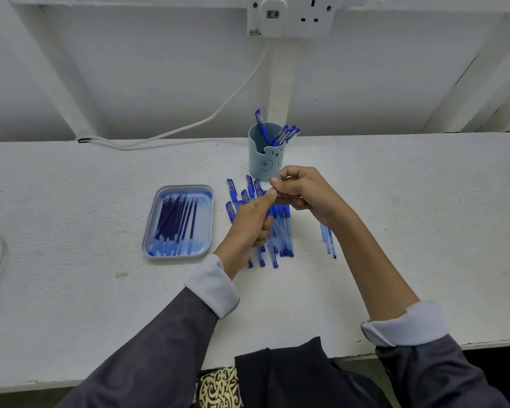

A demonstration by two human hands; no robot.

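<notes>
**Above the white bench, one blue pen is being gripped at both ends**

Across the lower frame the white bench is carrying everything. On its left part a clear rectangular tray is lying flat, holding a row of dark blue refills. Just right of the tray a heap of pens is lying on the bench, caps pointing toward the wall, with two more pens lying apart to the right. Behind the heap a pale blue pen holder with a bear face is standing upright, and several capped pens are leaning out of it. Over the heap the left hand is hovering, its fingers curling round the barrel of the blue pen and its thumb stretching upward. The right hand is meeting it from the right, fingertips and thumb pinching together at the blue pen's upper end and touching the left thumb; which part they are nipping is too hidden to tell
</notes>
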